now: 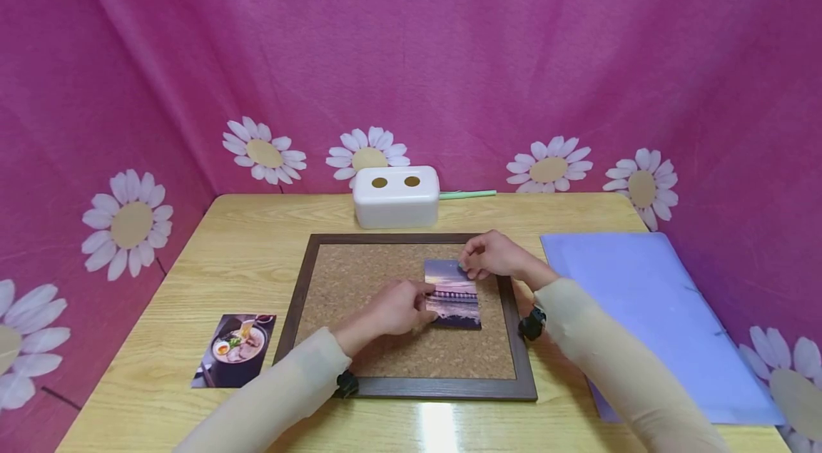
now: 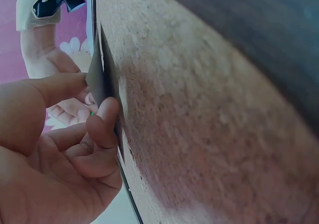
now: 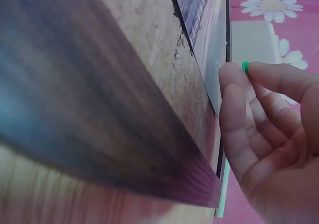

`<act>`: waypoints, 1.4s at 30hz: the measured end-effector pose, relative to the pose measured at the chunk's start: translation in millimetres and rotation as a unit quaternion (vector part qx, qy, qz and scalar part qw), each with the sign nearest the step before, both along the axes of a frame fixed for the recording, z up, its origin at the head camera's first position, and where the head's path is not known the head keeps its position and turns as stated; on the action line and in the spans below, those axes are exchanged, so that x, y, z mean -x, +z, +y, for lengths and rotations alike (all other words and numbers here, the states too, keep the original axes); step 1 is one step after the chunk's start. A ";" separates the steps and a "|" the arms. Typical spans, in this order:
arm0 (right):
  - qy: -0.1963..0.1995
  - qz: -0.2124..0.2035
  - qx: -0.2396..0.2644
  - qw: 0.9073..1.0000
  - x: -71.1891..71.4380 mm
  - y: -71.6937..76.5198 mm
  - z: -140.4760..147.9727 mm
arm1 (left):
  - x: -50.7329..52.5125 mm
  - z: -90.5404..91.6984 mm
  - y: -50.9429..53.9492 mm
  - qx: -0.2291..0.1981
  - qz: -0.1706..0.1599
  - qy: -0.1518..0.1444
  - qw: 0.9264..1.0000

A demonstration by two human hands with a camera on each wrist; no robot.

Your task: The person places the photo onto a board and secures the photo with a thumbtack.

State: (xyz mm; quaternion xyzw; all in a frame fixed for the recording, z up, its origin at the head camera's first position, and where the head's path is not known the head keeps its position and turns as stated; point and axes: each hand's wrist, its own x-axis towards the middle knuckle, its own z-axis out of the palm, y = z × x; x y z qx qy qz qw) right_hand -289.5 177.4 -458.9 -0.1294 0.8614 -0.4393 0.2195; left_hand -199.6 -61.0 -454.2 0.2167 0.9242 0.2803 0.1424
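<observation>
Right wrist: green piece (image 3: 245, 67) half-hidden

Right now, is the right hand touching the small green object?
Touching. The right wrist view shows it plainly: the right hand pinches the small green object, with no gap between skin and object.

Table (image 1: 257, 239), pale wood-grain top. Framed cork board (image 1: 372, 260), flat, dark frame. Behind the board: white box (image 1: 397, 209), two round holes on top; pale green strip (image 1: 469, 194). Left of the board: noodle-bowl photograph (image 1: 239, 353). Right of the board: bluish translucent sheet (image 1: 642, 296), flat.
</observation>
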 end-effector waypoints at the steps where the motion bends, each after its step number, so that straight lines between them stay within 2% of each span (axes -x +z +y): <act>1: 0.001 0.000 -0.004 1.000 1.0 -0.9 -1.1 | 0.0 0.1 0.0 0.000 -0.003 -0.001 1.000; 13: -0.004 -0.045 0.007 0.999 12.3 -7.9 -9.5 | 1.0 1.7 -2.4 0.035 0.022 -0.009 0.999; 20: -0.006 -0.045 -0.016 0.999 16.6 -12.8 -11.9 | 0.4 2.8 -2.3 0.035 0.024 -0.008 0.999; 33: -0.010 -0.044 -0.049 0.998 17.6 -7.4 -17.6 | 0.6 4.4 -4.1 0.038 0.019 -0.008 0.999; 42: -0.015 -0.038 -0.046 0.998 18.3 -10.5 -20.1 | -0.3 3.2 -2.7 0.030 0.028 -0.011 0.999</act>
